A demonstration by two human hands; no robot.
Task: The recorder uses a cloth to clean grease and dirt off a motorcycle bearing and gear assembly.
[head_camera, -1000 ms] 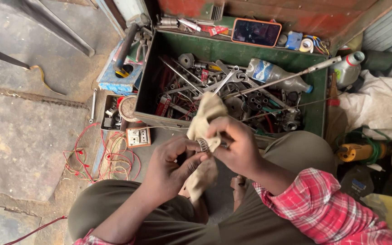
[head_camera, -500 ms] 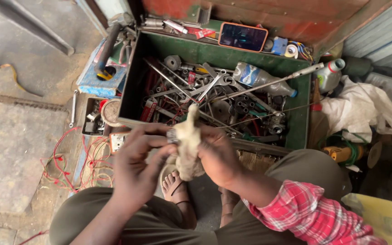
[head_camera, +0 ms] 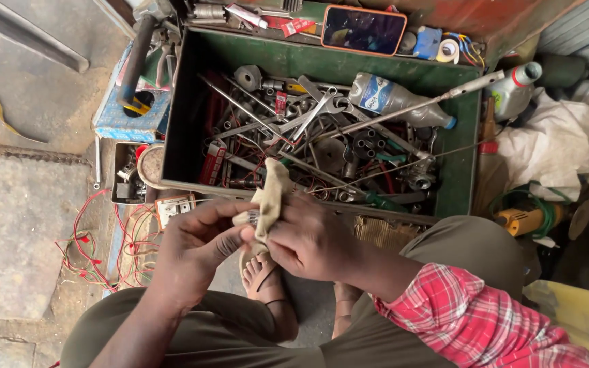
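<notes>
A small metal bearing ring (head_camera: pixel 252 217) is wrapped in a beige cloth (head_camera: pixel 270 193), held over my knees in front of the toolbox. My left hand (head_camera: pixel 195 249) pinches the ring and the cloth's lower edge between thumb and fingers. My right hand (head_camera: pixel 308 240) grips the cloth from the right side, pressing it around the ring. Most of the ring is hidden by the cloth and fingers. One end of the cloth sticks up above both hands.
A green metal toolbox (head_camera: pixel 465 177) full of wrenches, sockets and a plastic bottle (head_camera: pixel 393 99) stands ahead. A phone (head_camera: pixel 363 29) lies on its far rim. Red wires (head_camera: pixel 114 245), a small parts tray (head_camera: pixel 125 176) and a hammer (head_camera: pixel 136 61) sit left; a yellow power tool (head_camera: pixel 526 219) right.
The hands have turned the cloth around the ring, so the ring is now mostly covered. The view has shifted, putting the hands lower left of where they were.
</notes>
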